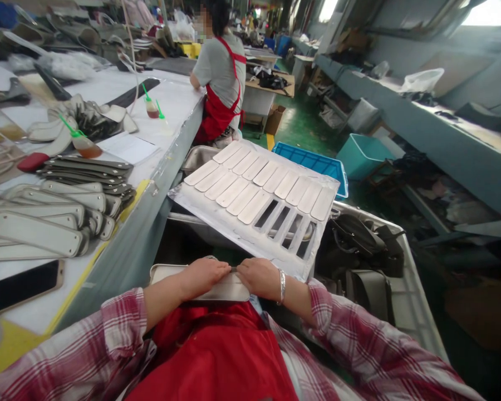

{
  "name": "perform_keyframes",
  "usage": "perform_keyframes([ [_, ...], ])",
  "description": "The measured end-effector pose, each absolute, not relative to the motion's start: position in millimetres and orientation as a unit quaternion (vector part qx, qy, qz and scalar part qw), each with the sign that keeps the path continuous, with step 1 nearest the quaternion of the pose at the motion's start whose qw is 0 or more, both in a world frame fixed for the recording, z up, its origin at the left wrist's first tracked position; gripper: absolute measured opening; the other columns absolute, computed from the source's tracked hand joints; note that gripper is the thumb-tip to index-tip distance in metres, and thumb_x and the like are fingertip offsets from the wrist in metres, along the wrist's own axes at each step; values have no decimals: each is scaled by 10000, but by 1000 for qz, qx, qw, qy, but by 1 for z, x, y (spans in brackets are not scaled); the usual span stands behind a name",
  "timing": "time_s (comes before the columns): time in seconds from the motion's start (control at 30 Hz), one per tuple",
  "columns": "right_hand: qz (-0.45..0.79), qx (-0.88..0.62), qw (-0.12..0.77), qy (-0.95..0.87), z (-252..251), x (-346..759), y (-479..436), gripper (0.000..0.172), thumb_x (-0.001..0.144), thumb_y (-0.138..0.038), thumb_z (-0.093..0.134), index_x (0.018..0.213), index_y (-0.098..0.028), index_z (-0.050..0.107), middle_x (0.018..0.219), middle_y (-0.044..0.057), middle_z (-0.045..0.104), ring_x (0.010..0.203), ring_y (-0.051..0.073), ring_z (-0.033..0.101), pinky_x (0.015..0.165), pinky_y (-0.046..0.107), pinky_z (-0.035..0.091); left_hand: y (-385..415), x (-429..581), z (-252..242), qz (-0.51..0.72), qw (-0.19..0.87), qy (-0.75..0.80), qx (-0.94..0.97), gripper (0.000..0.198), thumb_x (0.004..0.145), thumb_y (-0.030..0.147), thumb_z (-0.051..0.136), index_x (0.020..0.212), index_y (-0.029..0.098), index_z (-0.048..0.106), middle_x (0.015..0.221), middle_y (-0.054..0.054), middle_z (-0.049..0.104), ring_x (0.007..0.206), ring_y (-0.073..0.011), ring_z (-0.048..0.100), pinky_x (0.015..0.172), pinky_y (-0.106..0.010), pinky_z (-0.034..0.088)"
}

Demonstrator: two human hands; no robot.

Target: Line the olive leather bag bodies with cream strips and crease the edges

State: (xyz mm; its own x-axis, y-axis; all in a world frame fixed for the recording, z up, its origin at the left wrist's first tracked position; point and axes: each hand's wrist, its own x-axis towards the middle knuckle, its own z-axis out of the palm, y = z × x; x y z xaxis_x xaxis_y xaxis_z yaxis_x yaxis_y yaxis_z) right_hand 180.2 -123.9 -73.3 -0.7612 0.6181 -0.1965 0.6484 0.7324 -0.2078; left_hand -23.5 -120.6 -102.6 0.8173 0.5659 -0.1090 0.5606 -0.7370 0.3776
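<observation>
On my lap lies a pale piece with rounded corners point(229, 292), its rim raised and a dark strip along its far side. My left hand point(204, 275) rests across it, fingers bent over the far edge. Close beside it, my right hand point(259, 277) grips the right end of that edge, thumb and fingertips together. The undersides of both hands are hidden. Just beyond them, a white board point(217, 214) slopes away, carrying rows of pale rounded strips point(253, 207). Several dark slots point(284, 223) show at its near right.
At left, a table point(154, 161) bears stacked grey-white strips point(37, 228), a phone point(25, 287) and glue bottles point(86, 146). A co-worker point(227, 78) sits ahead. To the right are a bin of dark bags point(417, 284), a blue crate point(311, 161) and a teal tub point(363, 156).
</observation>
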Motion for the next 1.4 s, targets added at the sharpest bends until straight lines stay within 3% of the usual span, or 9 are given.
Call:
perform_keyframes([
  [0.13,-169,385,60,905,-75,178,-106,368,896,-351,362,759,-167,650,780,77,660,723,171,579,611,268,374,-124,-23,-103,11,170,313,934,344,845,107,381,1150,119,540,1089,-128,625,968,-208,599,837,-312,469],
  [0.37,-357,392,55,846,-86,169,-78,165,762,-308,579,804,-178,671,761,24,669,697,150,583,603,231,391,-125,-22,-101,6,174,315,933,325,834,106,408,1132,112,539,1050,-147,614,968,-213,592,841,-323,469],
  [0.6,-507,344,29,790,-97,173,-68,306,784,-281,553,1055,-172,647,997,26,665,883,160,597,790,236,428,-104,-79,-89,16,338,335,879,346,838,174,426,1143,224,581,1138,-23,631,1024,-198,587,887,-276,435],
  [0.7,-552,336,35,763,-102,170,-67,345,800,-313,535,1103,-180,633,1007,13,668,903,161,596,796,225,431,-105,-98,-85,-14,339,344,876,385,828,147,408,1177,192,565,1206,-49,587,1087,-213,554,936,-307,409],
  [0.93,-579,306,78,752,-108,149,-62,413,849,-383,469,1191,-175,574,1113,34,630,969,170,582,851,234,420,-117,-97,-86,-45,232,327,915,469,794,51,421,1242,170,493,1259,-95,539,1104,-199,541,927,-292,426],
  [1.17,-554,259,76,788,-107,118,-60,390,886,-359,413,1209,-194,556,1176,28,597,1052,157,555,908,219,390,-120,-103,-95,-38,167,300,938,443,817,64,417,1252,131,465,1258,-133,533,1106,-203,536,923,-306,434],
  [1.4,-529,247,61,810,-106,92,-61,389,894,-346,388,1204,-182,558,1175,66,596,1042,180,558,910,268,396,-121,-134,-98,-8,181,309,934,439,822,62,419,1251,135,473,1250,-139,538,1098,-213,543,917,-336,450],
])
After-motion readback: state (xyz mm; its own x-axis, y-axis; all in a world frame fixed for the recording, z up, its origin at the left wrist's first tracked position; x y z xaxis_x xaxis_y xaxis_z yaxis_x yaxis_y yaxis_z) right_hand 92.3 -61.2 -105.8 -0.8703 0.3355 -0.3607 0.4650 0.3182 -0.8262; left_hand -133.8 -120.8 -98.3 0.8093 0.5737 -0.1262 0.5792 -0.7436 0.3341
